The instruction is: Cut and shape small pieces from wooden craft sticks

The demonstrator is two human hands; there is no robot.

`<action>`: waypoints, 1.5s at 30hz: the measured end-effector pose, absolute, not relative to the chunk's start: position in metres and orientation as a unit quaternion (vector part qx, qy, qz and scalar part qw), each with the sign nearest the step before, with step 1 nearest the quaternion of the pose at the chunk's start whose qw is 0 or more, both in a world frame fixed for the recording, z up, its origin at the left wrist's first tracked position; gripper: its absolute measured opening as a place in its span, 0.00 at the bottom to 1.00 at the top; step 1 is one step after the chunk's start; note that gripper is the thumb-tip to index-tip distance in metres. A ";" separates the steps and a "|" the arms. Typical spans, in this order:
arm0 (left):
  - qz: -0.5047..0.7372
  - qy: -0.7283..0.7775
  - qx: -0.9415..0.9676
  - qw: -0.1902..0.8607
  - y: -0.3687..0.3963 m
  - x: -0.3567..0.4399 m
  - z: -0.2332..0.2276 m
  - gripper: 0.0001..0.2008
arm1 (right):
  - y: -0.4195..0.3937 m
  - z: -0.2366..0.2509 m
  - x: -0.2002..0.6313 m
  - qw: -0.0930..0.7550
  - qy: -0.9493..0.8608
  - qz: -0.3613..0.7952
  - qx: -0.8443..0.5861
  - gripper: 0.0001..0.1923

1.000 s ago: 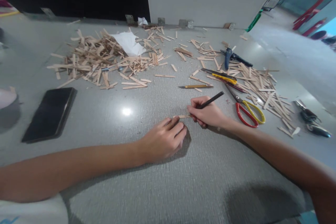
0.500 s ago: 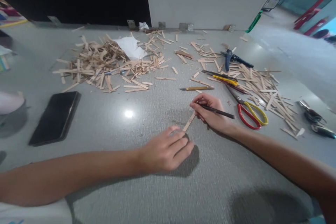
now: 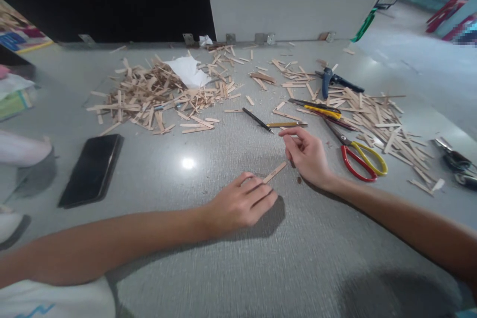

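Note:
My left hand (image 3: pixel 242 203) rests on the grey table (image 3: pixel 238 258), its fingertips pinching one end of a short wooden stick (image 3: pixel 275 172) that lies flat and points up to the right. My right hand (image 3: pixel 307 154) hovers just right of the stick's far end with fingers loosely spread and nothing in it. A black pencil (image 3: pixel 257 119) lies on the table above the hands, beside a yellow-handled craft knife (image 3: pixel 286 124).
A big heap of wooden sticks (image 3: pixel 149 94) and white paper (image 3: pixel 188 70) lie at the back left. More sticks (image 3: pixel 376 119), red-and-yellow scissors (image 3: pixel 357 156), yellow cutters (image 3: pixel 316 107) and blue pliers (image 3: pixel 330 79) lie right. A black phone (image 3: pixel 92 169) lies left.
My right hand let go of the black pencil, which now lies on the table above. The stick turned from level to slanted, and my left hand shifted slightly toward me.

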State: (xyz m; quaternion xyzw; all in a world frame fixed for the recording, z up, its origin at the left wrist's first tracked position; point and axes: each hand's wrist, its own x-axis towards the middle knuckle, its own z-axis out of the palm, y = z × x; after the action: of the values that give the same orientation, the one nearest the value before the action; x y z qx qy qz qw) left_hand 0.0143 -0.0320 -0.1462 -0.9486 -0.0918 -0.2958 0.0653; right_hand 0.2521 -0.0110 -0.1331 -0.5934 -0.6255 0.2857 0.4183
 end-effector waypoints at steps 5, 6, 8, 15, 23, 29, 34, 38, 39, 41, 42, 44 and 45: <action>-0.273 -0.155 -0.948 0.046 -0.031 0.013 -0.152 0.11 | 0.008 -0.131 0.281 0.224 -0.756 -0.037 -0.614 0.14; -0.273 -0.159 -0.948 0.033 -0.031 0.013 -0.152 0.11 | 0.013 -0.131 0.288 0.180 -0.760 -0.074 -0.620 0.14; -0.281 -0.162 -0.946 0.007 -0.032 0.012 -0.153 0.11 | 0.018 -0.132 0.300 0.112 -0.768 -0.110 -0.621 0.14; -0.311 -0.200 -0.928 -0.056 -0.026 0.011 -0.157 0.12 | 0.015 -0.113 0.310 0.146 -0.768 -0.104 -0.615 0.13; -0.318 -0.192 -0.928 -0.025 -0.029 0.015 -0.149 0.10 | -0.008 -0.052 0.294 0.256 -0.817 -0.090 -0.508 0.10; -0.252 -0.184 -0.950 -0.010 -0.030 0.016 -0.152 0.11 | -0.011 -0.061 0.277 0.279 -0.814 0.062 -0.506 0.07; -0.237 -0.181 -0.955 -0.001 -0.031 0.015 -0.150 0.14 | -0.017 -0.047 0.278 0.380 -0.761 0.006 -0.525 0.08; -0.224 -0.153 -0.962 0.013 -0.029 0.016 -0.148 0.19 | -0.022 -0.039 0.278 0.366 -0.773 -0.047 -0.517 0.12; -0.220 -0.144 -0.965 0.010 -0.029 0.017 -0.148 0.19 | -0.022 -0.041 0.277 0.355 -0.779 -0.037 -0.515 0.12; -0.214 -0.126 -0.969 0.001 -0.028 0.018 -0.148 0.17 | -0.019 -0.048 0.275 0.338 -0.784 0.005 -0.521 0.11; -0.215 -0.117 -0.970 -0.001 -0.027 0.018 -0.148 0.16 | -0.017 -0.052 0.274 0.332 -0.781 0.033 -0.527 0.11; -0.220 -0.098 -0.970 0.001 -0.027 0.019 -0.149 0.15 | -0.013 -0.060 0.274 0.319 -0.772 0.097 -0.542 0.12; -0.223 -0.089 -0.971 0.002 -0.026 0.019 -0.149 0.15 | -0.011 -0.063 0.275 0.311 -0.766 0.123 -0.549 0.12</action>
State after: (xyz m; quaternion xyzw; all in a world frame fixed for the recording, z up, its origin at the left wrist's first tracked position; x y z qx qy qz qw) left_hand 0.0192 -0.0265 -0.1494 -0.9707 -0.0885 -0.2234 0.0020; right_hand 0.2749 -0.0106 -0.0634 -0.5494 -0.7655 0.1231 0.3115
